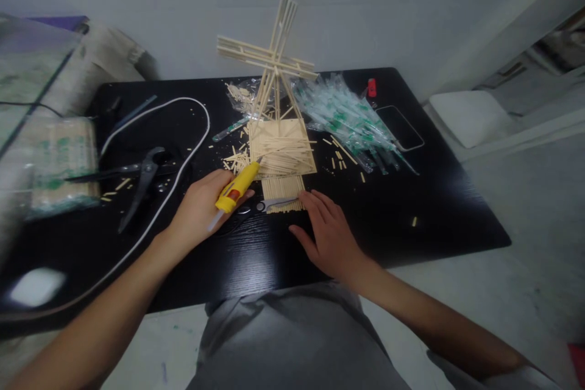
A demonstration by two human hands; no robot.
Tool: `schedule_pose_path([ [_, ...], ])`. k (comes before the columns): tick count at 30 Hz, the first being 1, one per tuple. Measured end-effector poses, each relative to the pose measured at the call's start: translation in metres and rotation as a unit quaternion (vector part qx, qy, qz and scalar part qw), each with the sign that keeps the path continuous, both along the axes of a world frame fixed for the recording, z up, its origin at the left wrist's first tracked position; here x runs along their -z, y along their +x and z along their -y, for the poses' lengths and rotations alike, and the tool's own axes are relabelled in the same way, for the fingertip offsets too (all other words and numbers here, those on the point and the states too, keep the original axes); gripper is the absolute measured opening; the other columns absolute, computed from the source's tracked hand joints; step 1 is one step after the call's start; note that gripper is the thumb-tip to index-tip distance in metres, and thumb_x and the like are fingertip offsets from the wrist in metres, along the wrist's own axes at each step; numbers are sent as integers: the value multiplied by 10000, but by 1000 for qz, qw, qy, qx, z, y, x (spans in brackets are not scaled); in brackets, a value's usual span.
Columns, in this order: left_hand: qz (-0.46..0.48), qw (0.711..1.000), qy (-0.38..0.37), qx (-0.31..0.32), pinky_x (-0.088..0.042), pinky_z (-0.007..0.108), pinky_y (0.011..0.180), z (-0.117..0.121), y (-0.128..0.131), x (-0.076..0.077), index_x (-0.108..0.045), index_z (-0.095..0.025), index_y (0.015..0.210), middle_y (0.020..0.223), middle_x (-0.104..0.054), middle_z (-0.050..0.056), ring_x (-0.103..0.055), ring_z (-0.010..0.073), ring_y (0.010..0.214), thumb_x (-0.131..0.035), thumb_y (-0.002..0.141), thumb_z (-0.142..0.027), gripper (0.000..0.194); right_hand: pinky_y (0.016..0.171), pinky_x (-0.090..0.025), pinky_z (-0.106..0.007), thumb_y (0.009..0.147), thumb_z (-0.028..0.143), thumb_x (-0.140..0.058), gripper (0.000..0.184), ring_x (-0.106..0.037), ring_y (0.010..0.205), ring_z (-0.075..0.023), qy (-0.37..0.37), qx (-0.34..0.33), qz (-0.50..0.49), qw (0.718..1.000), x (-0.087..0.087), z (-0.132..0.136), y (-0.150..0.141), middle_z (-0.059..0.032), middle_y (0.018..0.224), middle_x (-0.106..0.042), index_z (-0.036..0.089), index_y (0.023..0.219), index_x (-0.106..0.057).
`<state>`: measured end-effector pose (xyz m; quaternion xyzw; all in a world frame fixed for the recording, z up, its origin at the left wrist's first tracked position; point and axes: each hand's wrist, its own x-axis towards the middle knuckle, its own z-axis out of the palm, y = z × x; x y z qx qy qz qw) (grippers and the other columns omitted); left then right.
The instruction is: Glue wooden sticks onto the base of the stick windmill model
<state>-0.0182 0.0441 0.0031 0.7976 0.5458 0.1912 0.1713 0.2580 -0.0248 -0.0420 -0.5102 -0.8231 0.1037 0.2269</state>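
Observation:
My left hand [198,207] is closed around a yellow glue gun [238,187]. Its nozzle points up and right, and a pale glue stick juts from its back end. My right hand [331,237] lies with fingers stretched out, fingertips at the right edge of a flat panel of wooden sticks [283,186]. Scissors [278,202] rest across that panel, blades toward my right fingers, handles beside my left hand. Behind stands a stick-built windmill [274,64] with crossed blades on a square stick base [304,161]; loose sticks [283,157] are heaped on the base.
Plastic-wrapped sticks [342,119] lie right of the windmill, near a red object [372,87]. Cut stick pieces [236,159] are scattered about. Left are dark pliers [145,173], a white cord [183,164] and a wrapped stick bundle [64,161]. The black table [439,213] meets a wall.

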Motion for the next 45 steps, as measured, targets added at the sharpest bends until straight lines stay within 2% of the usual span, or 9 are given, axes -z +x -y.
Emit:
schedule_pose_path([
  [7,16,1000,9,9,-410,309,672,0,1,8,-524,-227,802,792,-577,17,-563,186,717,-592,963,-568,382,1134,-482,-563,1093,436,-454,578,-488,1440,-329,-4,-18,-36,999,-2,-5,3,-177,1459,-618,144,1587,-383],
  [13,15,1000,12,11,-413,309,676,-1,-1,12,-527,-229,798,780,-574,12,-557,184,717,-605,959,-544,362,1160,-467,-540,1094,414,-468,495,-475,1465,-311,-2,-69,1,998,-6,1,-3,-176,1523,-574,158,1515,-521],
  [17,17,1000,8,16,-418,313,682,-2,-1,12,-544,-230,821,801,-593,23,-564,193,733,-608,958,-544,348,1190,-444,-519,1103,447,-435,546,-439,1506,-296,-1,-102,30,994,-5,5,-10,-189,1578,-523,111,1528,-504],
  [23,26,999,-1,24,-428,314,698,-2,2,11,-547,-230,824,805,-592,20,-567,192,745,-623,948,-554,355,1251,-370,-514,1107,480,-401,613,-427,1522,-291,-5,-95,59,994,-1,4,-14,-186,1605,-499,45,1531,-484],
  [31,33,999,-5,22,-423,305,676,-3,8,7,-539,-230,797,779,-591,14,-566,187,717,-614,935,-569,373,1244,-374,-521,1091,506,-428,627,-438,1517,-297,2,-91,52,994,0,4,-16,-203,1580,-524,64,1531,-494],
  [38,32,999,-11,25,-420,312,684,-4,10,4,-524,-229,784,770,-584,16,-556,191,704,-609,940,-556,372,1259,-331,-552,1099,497,-408,620,-426,1523,-310,4,-92,61,994,0,5,-16,-204,1585,-517,60,1532,-489],
  [45,40,998,-29,42,-438,310,697,-8,11,7,-544,-224,811,783,-604,13,-577,190,709,-619,936,-575,380,1254,-353,-541,1097,495,-414,629,-420,1526,-315,-5,-98,61,993,0,4,-17,-207,1597,-500,51,1538,-481],
])
